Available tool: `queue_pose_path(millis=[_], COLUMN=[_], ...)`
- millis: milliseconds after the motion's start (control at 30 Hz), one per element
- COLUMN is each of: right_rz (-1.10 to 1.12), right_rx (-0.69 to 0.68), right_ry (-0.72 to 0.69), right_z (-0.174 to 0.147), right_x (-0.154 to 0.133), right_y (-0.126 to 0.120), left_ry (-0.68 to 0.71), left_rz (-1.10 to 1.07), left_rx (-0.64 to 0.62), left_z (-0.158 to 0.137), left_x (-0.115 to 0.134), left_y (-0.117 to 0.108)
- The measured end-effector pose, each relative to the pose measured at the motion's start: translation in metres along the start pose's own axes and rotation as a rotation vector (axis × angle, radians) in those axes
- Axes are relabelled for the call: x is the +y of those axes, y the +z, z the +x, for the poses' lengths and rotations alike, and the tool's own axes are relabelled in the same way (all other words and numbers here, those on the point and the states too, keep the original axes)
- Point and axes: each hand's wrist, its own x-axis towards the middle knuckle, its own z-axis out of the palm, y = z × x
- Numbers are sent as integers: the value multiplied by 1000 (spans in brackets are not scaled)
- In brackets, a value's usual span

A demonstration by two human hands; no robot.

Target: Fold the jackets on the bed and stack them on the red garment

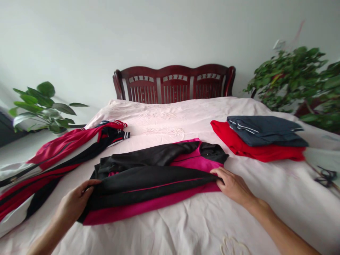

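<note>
Head view: left fingers (91,182) and right fingers (219,172) pinch a black-pink jacket (156,177) on the bed (273,191).

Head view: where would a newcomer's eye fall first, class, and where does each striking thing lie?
Probably on the black and magenta jacket, front and centre on the pale cloth, with the left hand and right hand gripping opposite ends. Next, perhaps, the bright red folded garment under dark folded clothing at right, and the dark red slatted wooden back against the wall.
</note>
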Motion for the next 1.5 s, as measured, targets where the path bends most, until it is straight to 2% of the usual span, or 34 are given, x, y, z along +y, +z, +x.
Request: queue_pose_path(millis=[100,233,300,367,467,533,600,700,767,867,933,1000,1067,1133,1200,1267,1367,1433,1500], right_rz=[23,48,102,171,213,165,78,-47,-98,-129,-112,-71,-16,45,92,110,119,85,18], right_rx=[-24,-130,-199,-215,-77,17,2,-53,-59,-52,-60,-81,-52,34,87,67,12,-55,-149], right_ry=[3,30,32,30,6,-92,-234,-367,-374,-330,-283,-216,-142,-102,-145,-202,-220,-164,-59], right_z=[-4,-9,-5,5,29,43,49,43,33,22,23,32,48,70,94,117,143,154,160], right_x=[3,16,17,7,-33,-65,-89,-90,-70,-34,-19,-16,-30,-56,-91,-124,-151,-150,-137], right_y=[-3,-13,-25,-39,-48,-39,-20,16,32,39,35,28,21,15,13,15,30,46,65], left_ry=[92,219,299,400,587,725,825,887,895,890,855,778,701,659,638,615,534,465,405], left_rz=[100,268,363,397,336,334,404,509,538,525,469,384,306,268,273,309,371,401,436], left_rx=[-83,-67,-11,65,84,64,61,43,21,-33,-95,-151,-147,-96,-44,-6,78,98,59], left_z=[-2,-12,-17,-19,-20,-19,-18,-18,-19,-20,-19,-14,-6,5,17,26,29,25,19], left_x=[-4,1,11,27,56,72,77,64,49,36,39,51,70,89,103,108,99,86,72], left_y=[0,-12,-20,-23,-10,9,30,53,58,49,35,20,9,5,10,20,35,39,38])
